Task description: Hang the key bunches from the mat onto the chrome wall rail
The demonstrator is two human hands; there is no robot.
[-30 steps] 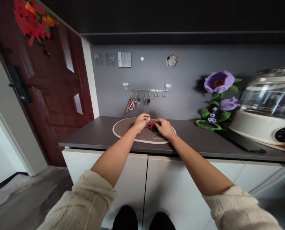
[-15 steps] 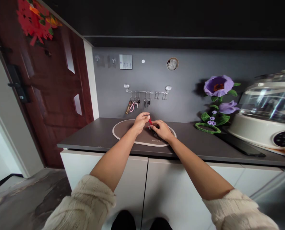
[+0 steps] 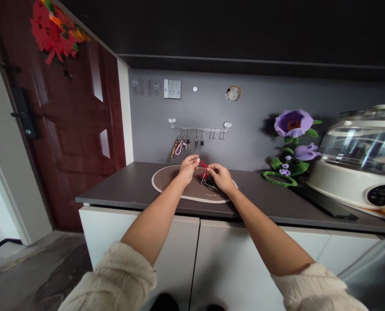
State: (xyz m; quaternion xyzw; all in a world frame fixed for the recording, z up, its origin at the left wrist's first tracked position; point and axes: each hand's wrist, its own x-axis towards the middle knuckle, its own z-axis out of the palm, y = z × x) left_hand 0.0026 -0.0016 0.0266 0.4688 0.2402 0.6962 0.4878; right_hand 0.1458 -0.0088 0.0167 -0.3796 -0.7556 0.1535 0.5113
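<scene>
A red cord runs between my two hands above the mat. My left hand pinches its left end between thumb and fingers. On the other side my right hand is closed in a pinch on the same cord. Below it hangs a bunch of keys, with metal and dark parts, just over or touching the brown oval mat; which one I cannot tell.
Behind my hands a clear hook rail on the wall carries several keys. At right on the grey counter stand a purple fabric flower, a black phone and a white appliance. A dark cabinet overhangs.
My right fingers have shifted up onto the cord, and the keys beneath now show more clearly. The red cord is more spread out between my hands. The view has tilted slightly.
</scene>
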